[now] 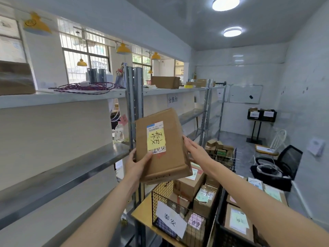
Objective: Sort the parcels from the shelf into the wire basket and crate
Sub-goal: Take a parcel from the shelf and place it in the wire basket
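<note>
I hold a flat brown cardboard parcel [167, 157] with a yellow handwritten note on its label, raised in front of the grey metal shelf [58, 168]. My left hand [137, 163] grips its lower left edge, thumb on the front. My right hand [194, 150] lies against its right side with fingers straight. Below the parcel stands the black wire basket [160, 211], bearing a white paper label and holding several boxes. To its right is the black crate [219, 227] with labelled boxes inside.
A wooden table [142, 218] carries the basket. A wire cart [222, 157] full of small boxes stands further back. A black office chair [281, 164] is at the right. Cables [83, 87] and a brown box [165, 82] lie on the top shelf.
</note>
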`<state>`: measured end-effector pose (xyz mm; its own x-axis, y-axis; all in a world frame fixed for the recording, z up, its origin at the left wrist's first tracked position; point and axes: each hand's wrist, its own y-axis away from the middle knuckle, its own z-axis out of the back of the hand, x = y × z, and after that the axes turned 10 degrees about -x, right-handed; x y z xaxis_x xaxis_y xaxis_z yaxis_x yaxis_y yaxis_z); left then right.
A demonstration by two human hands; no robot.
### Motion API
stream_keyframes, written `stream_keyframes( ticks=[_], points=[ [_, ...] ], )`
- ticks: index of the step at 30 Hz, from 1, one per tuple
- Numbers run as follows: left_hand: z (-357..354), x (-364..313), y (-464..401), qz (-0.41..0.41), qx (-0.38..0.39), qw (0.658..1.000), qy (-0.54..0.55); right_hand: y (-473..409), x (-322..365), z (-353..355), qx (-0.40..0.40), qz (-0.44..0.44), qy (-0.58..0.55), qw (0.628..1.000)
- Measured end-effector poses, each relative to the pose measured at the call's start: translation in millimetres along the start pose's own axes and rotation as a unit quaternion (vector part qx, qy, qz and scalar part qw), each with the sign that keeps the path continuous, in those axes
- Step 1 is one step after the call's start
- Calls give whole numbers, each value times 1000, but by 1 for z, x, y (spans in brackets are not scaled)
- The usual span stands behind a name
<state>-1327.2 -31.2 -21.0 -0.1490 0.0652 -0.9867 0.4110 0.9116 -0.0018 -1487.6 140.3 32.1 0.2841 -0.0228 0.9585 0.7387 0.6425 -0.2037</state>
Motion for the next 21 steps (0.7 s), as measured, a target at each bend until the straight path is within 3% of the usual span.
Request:
stream_keyframes(
  ticks=[13,21],
  points=[
    [-70,14,-1,-7,107,994,-10,-14,-41,79,-47,-34,-19,998],
    [-116,24,10,-1,94,996,1,-25,-68,119,-61,-58,-19,996]
  ],
)
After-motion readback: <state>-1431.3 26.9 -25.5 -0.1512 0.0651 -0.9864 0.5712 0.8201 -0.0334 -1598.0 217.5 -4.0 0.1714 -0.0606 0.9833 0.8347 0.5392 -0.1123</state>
